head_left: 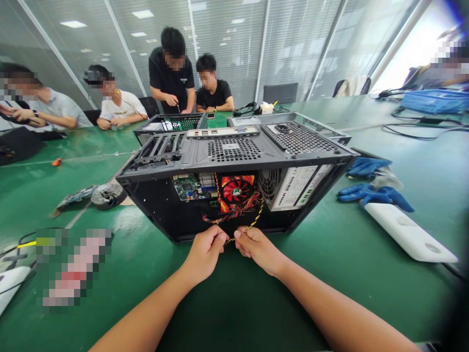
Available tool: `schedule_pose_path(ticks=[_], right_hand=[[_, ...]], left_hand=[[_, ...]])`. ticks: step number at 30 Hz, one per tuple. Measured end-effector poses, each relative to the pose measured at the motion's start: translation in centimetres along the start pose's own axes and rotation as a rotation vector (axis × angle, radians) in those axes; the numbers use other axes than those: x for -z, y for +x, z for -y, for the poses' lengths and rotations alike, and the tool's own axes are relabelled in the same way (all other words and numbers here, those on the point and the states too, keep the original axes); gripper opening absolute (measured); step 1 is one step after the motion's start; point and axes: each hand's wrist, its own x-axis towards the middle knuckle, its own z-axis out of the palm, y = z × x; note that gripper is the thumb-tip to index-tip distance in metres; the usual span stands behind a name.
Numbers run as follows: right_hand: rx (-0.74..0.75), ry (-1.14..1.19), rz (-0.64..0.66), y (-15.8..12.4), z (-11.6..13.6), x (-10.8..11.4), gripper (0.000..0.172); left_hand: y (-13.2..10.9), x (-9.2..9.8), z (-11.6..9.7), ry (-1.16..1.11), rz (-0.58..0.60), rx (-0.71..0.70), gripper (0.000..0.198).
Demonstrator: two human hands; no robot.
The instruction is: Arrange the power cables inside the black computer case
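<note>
Green tabletop [139, 264] spreads out around you, with a small orange object [56, 162] near ten o'clock from your hands and a round metal part [107, 194] between nine and ten. Straight ahead at twelve stands the computer case [194, 151], its port panel facing up and its open side towards you, with the circuit board [188, 187] showing at eleven. Your left hand [205, 250] is closed, fingertips pinching the yellow-and-black cable [261, 208] just outside the case. The red fan [236, 192] sits at twelve behind it, a multicoloured wire bundle [234, 213] crossing its lower edge. Your right hand [258, 246] pinches that same cable, which climbs past the fan towards the power supply [296, 188], between one and two. You appear to be working the twisted wires by fingertip; your fingers hide any plug or tie. The next move likely calls for a light pinch and enough slack to spare the fan. Blue gloves [390, 195] lie between two and three, a white power strip [410, 232] at three.
</note>
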Motion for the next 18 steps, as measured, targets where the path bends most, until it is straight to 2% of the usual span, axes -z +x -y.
schedule_pose_path(ticks=[2, 6, 10, 13, 18], right_hand=[[-0.001, 0.01, -0.009, 0.1, -0.2, 0.1, 0.048], [-0.02, 0.109, -0.045, 0.2, -0.5, 0.1, 0.047], [-0.034, 0.159, -0.061, 0.2, -0.4, 0.1, 0.047], [-0.022, 0.17, -0.062, 0.1, -0.2, 0.0, 0.047], [-0.03, 0.174, -0.045, 0.0, -0.2, 0.0, 0.048]], left_hand=[[-0.1, 0.1, 0.1, 0.063, -0.017, -0.092, 0.027], [-0.4, -0.1, 0.8, 0.281, -0.071, -0.37, 0.02], [-0.7, -0.3, 1.1, 0.415, -0.09, -0.45, 0.019], [-0.7, -0.3, 0.8, 0.309, -0.073, -0.361, 0.017], [-0.2, -0.2, -0.2, -0.076, 0.066, 0.046, 0.02]])
